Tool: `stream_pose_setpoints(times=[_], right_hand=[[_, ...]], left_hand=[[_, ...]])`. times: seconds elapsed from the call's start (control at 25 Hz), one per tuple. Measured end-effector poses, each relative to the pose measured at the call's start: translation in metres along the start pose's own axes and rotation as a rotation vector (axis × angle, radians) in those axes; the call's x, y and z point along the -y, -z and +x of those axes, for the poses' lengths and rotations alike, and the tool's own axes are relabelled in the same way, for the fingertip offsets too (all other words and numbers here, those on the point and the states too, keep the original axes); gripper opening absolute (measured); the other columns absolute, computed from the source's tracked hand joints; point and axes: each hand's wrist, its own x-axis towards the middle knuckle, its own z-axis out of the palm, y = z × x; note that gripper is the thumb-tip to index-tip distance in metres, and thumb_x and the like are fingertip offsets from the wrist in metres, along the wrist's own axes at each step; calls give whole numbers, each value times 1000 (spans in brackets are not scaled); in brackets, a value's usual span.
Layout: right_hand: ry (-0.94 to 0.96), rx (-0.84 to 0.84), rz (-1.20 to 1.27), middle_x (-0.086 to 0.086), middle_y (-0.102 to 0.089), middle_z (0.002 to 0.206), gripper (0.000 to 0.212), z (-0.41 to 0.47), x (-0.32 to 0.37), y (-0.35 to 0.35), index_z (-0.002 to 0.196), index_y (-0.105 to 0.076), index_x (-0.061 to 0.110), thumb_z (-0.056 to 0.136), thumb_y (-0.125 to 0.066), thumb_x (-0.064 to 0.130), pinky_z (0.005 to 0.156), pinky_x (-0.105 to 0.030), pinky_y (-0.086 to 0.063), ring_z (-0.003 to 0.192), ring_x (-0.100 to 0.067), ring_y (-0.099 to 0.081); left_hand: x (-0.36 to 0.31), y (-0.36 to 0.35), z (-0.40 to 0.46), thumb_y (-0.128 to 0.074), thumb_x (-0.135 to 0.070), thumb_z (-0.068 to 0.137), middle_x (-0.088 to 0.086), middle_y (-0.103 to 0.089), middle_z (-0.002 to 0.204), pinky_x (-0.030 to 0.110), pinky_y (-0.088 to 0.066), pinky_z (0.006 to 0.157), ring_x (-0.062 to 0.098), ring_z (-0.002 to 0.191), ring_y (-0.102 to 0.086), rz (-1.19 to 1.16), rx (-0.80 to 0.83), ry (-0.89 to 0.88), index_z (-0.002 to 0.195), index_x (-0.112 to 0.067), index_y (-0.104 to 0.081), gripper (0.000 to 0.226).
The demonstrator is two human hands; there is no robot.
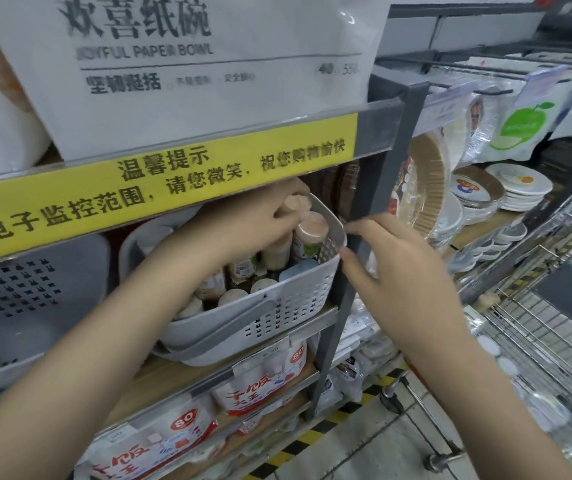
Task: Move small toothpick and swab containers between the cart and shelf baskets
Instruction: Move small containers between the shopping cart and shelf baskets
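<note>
Gripping a toothpick container [297, 203] at centre frame, left hand [253, 220] reaches into the white basket [277, 306] of more containers [239, 268] — right hand [395, 268] pinches the basket's right rim. Yellow sign strip [159, 181] above; wire cart [537, 306] at right.

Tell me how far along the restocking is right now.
Done: the white basket on the shelf already holds many small containers. In hand: the left hand grips a tan-lidded container at the basket's far end while the right hand steadies the rim. Left: seating it; the wire cart contents can't be judged.
</note>
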Motion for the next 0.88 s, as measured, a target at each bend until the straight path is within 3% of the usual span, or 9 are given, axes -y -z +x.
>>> stream_pose_setpoints(times=[0.12,0.2,0.4,0.56,0.68,0.8,0.88], right_hand=[[-45,1,19,1,-63,107,24,-48,-38,23,110,-64,12,89,-60,21,75,-27,-46,96,-18,-59],[-121,32,10,2,-62,112,25,-79,-71,34,114,-63,12,90,-61,21,81,-23,-41,101,-16,-57],[-321,100,0,2,-59,118,30,-155,-158,65,117,-60,14,87,-66,15,83,-14,-30,106,-10,-49],[-626,188,45,3,-58,122,32,-233,-231,94,121,-57,19,90,-62,20,85,-20,-33,115,-18,-52],[-840,405,55,3,-53,132,38,-288,-281,99,129,-50,23,92,-57,29,95,-24,-35,123,-16,-48],[-903,548,99,5,-53,134,40,-313,-319,95,131,-49,24,93,-56,32,98,-23,-34,123,-13,-47],[-895,578,131,8,-52,133,39,-308,-336,91,131,-49,24,93,-54,32,94,-20,-35,123,-11,-47]], left_hand=[[-39,-12,-34,-47,-36,91,0,-60,120,36,-45,93,19,110,-54,163,-137,-122,122,-17,-59,38],[-76,-34,-49,-42,-38,90,-1,-58,122,34,-44,92,17,112,-53,152,-180,-181,123,-16,-57,42],[-159,-132,-27,-41,-41,90,-5,-56,125,30,-44,94,13,113,-51,-92,3,-282,128,-18,-54,45],[-220,-233,-5,-50,-37,96,-11,-48,135,24,-39,98,7,124,-44,-328,263,-147,136,-26,-48,42],[-242,-295,-3,-53,-34,95,-8,-50,136,15,-35,91,7,121,-48,-366,414,-38,136,-24,-48,43],[-245,-334,-3,-55,-30,94,-10,-51,132,7,-28,84,7,121,-48,-350,495,96,134,-21,-50,41],[-238,-349,-3,-56,-27,94,-10,-54,127,9,-31,83,7,115,-51,-374,536,195,131,-19,-53,38]])
